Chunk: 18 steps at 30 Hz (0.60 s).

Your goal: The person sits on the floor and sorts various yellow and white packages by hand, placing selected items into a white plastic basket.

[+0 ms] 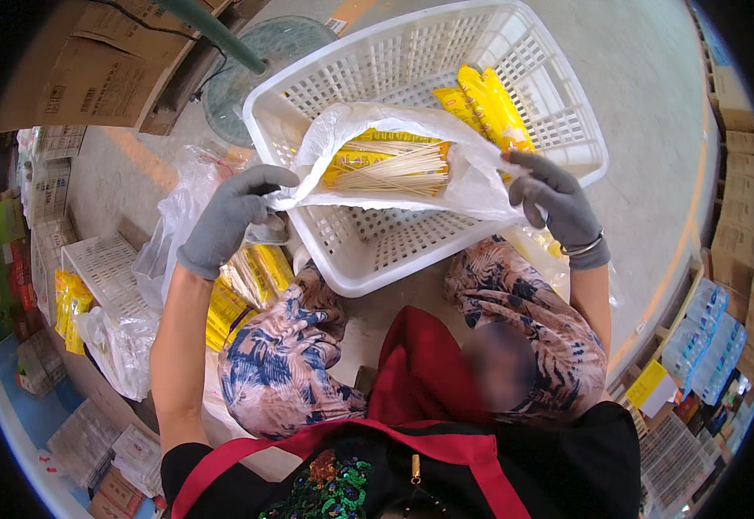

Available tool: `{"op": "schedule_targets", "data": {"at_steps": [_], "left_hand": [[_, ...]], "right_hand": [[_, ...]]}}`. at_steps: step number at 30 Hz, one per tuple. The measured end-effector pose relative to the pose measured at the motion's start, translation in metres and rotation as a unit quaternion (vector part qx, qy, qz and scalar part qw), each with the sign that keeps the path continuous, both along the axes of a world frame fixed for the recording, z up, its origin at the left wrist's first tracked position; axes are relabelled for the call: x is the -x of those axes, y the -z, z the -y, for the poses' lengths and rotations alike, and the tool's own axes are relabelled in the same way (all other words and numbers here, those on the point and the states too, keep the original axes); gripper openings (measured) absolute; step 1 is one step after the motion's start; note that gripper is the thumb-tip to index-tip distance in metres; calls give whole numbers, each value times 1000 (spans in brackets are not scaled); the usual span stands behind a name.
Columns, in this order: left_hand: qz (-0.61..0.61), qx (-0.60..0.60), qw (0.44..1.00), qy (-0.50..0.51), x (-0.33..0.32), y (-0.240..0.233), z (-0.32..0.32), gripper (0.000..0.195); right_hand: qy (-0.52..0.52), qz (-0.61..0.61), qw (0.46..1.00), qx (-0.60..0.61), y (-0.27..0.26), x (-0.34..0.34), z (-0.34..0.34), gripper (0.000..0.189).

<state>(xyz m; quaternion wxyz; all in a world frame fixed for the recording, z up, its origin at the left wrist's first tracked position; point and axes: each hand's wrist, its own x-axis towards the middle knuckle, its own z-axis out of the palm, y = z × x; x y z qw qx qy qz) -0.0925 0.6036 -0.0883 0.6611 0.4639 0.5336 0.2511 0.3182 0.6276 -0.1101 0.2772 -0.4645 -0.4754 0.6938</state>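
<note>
My left hand (pixel 237 211), in a grey knit glove, pinches the left edge of a white plastic bag (pixel 474 175). The bag's right edge is in my right hand (pixel 549 198), gloved the same way, with a bangle at the wrist. Between the hands the bag's mouth is spread wide. Inside it, thin pale noodle-like sticks (pixel 409 170) lie loose and slightly fanned over yellow printed packets (pixel 357 159). The bag rests over a white perforated plastic basket (pixel 377 282). More yellow packets (pixel 497 107) lie in the basket's right part.
Left of my legs are yellow packets (pixel 228 314), clear plastic bags (pixel 179 214) and a small white basket (pixel 101 272). A green pole (pixel 221 29) on a round base stands behind. Cardboard boxes (pixel 101 78) are at the upper left; bottled water packs (pixel 704 337) are at the right.
</note>
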Motion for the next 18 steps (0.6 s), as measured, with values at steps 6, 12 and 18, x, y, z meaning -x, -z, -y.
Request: {"op": "schedule_targets", "data": {"at_steps": [6,12,18], "left_hand": [[-353,-216,894,173,-8,4,17,42],[-238,-28,971,-18,-12,-23,-11,27],[-156,-177,965,-115,-13,-33,-10,25]], "right_hand": [[64,-77,995,-27,-17,20,-4,47],[128,-39,987,-85,-31,14,-15,46],[122,-40,979,-156,-45,23,-34,42]]}}
